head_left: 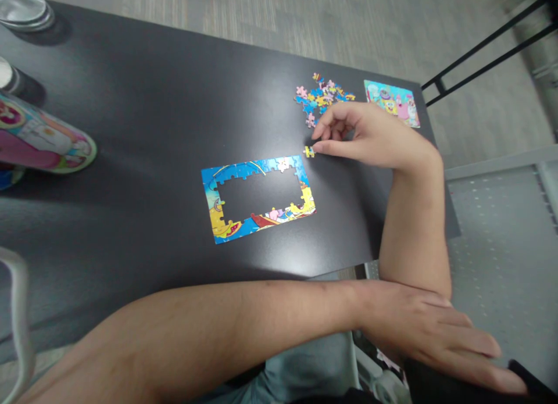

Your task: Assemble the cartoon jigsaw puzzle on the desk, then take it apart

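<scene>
One small yellow jigsaw piece (309, 152) lies at the thumb tip of the right hand (364, 131). That grip is nearly closed, a narrow gap showing between thumb and forefinger; whether it pinches the piece or merely touches it cannot be told. A light hold on the piece's sides, tabs clear, would probably suit its size and leave the printed face readable. The piece sits just beside the upper right corner of the joined puzzle border (248, 169), so a low, careless sweep could nudge that corner loose. Beyond the fingers lies the heap of loose pieces (325, 94), with the picture card (399, 99) near it, a useful guide to colour, though the wrist partly covers it. Farther out, the left hand (427, 328) rests across the right arm (414, 229), its underside hidden; it might better steady the border against the tabletop (174, 102).
</scene>
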A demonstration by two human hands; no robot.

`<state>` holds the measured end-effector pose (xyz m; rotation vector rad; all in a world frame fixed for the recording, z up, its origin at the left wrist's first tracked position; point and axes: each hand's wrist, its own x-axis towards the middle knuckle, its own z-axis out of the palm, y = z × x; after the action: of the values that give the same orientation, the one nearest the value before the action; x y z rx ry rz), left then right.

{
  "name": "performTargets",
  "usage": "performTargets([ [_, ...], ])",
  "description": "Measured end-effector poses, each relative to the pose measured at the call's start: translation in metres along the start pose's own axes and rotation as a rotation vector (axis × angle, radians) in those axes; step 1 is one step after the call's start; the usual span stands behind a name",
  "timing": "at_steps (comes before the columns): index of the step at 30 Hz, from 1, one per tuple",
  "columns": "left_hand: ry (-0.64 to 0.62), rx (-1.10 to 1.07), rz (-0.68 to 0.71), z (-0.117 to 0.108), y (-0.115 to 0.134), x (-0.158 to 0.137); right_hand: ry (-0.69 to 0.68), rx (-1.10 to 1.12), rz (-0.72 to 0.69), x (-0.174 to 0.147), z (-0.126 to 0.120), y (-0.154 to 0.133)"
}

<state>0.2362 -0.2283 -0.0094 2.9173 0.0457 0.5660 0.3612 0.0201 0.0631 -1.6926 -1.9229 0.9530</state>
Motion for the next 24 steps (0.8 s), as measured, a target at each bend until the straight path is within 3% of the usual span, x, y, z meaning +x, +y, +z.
performTargets([
  [4, 0.065, -0.015, 0.099, 0.004, 0.0, 0.004, -0.037, -0.064, 0.003, 0.002, 0.005, -0.001],
  [9, 0.37, -0.092, 0.511, -0.006, -0.035, -0.018, -0.054, -0.04, 0.049, -0.002, 0.005, -0.009],
  [14, 0.327, -0.094, 0.534, -0.016, -0.057, -0.029, -0.064, 0.087, 0.039, -0.006, 0.005, -0.021],
  [19, 0.424, -0.132, 0.524, -0.013, -0.055, -0.025, -0.23, 0.177, -0.009, -0.008, 0.013, -0.038],
  [24, 0.381, -0.137, 0.503, -0.014, -0.052, -0.026, -0.343, 0.149, -0.016, -0.008, 0.023, -0.047],
])
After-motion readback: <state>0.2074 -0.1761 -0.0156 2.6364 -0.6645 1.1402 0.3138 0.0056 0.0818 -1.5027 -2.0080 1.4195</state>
